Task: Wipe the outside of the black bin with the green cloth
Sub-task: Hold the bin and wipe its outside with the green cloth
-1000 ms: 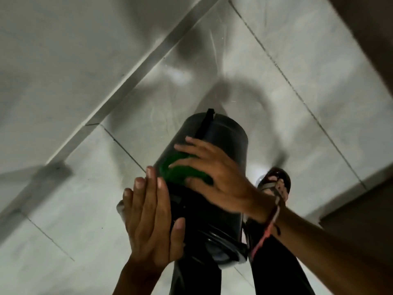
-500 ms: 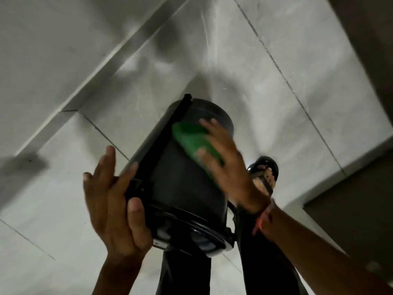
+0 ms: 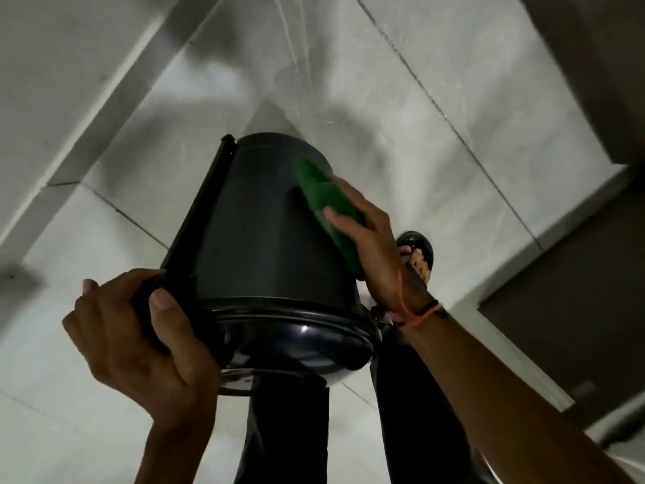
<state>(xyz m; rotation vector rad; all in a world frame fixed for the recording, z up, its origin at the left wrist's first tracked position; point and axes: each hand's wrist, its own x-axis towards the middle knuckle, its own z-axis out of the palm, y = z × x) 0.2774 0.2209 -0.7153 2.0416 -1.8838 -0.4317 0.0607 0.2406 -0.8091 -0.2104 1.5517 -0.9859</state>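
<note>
Since the earlier frame, the green cloth [image 3: 328, 207] has travelled from the middle of the bin wall round to its right flank, and my left hand [image 3: 139, 330] has dropped from the side wall to the lid end.

Head view: I hold the black bin [image 3: 265, 239] tilted off the floor [image 3: 436, 117], lid end toward me, base pointing away; its long axis runs from near to far. Left hand fingers are wrapped tight around the rim beside the hinge bar. Right hand [image 3: 377, 246] is flattened, pressing the cloth against the right wall, fingertips [image 3: 331, 215] aimed at the base. Unwiped wall lies left of the cloth, so I judge the next stroke needs the bin rolled by the left hand or the cloth swept leftward
</note>
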